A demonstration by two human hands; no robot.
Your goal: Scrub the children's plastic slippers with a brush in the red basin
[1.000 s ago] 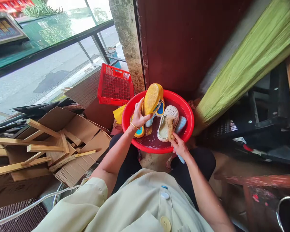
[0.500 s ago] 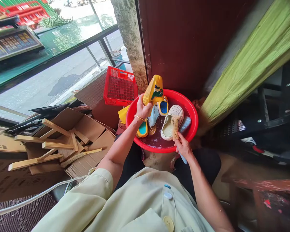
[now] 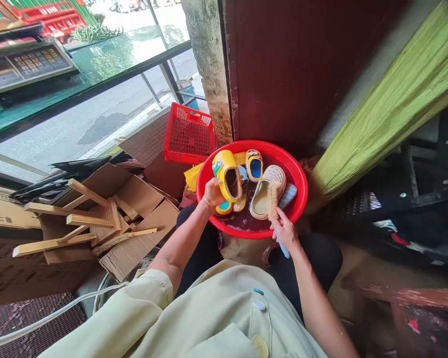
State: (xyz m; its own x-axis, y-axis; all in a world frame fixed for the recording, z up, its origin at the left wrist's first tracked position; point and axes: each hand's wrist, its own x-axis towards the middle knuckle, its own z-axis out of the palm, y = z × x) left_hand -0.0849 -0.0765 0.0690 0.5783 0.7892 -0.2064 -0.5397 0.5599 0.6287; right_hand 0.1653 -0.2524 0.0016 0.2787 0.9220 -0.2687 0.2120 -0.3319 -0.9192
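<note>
My left hand [image 3: 212, 193] grips a yellow slipper [image 3: 224, 166] by its side, its dark opening turned toward me, above the left part of a red basin [image 3: 302, 194]. In my right hand [image 3: 284, 230] is a scrub brush [image 3: 273, 199] with pale bristles and a light blue handle. The brush lies against a cream clog [image 3: 259, 201] in the basin. Dark water [image 3: 242, 222] with some bubbles fills the basin. Behind the held slipper sits a yellow slipper with a blue inside [image 3: 254, 164]. A bluish item [image 3: 288, 195] lies right of the clog, partly hidden.
A red plastic crate [image 3: 190, 134] stands behind the basin to the left. Cardboard and an upturned wooden stool [image 3: 100, 219] are at my left. The dark red panel [image 3: 283, 74] rises behind the basin, and a yellow-green cloth [image 3: 381, 99] hangs at the right.
My left hand has lowered and turned the yellow slipper, so its opening now shows. My right hand keeps the brush at the cream clog. The view has shifted slightly.
</note>
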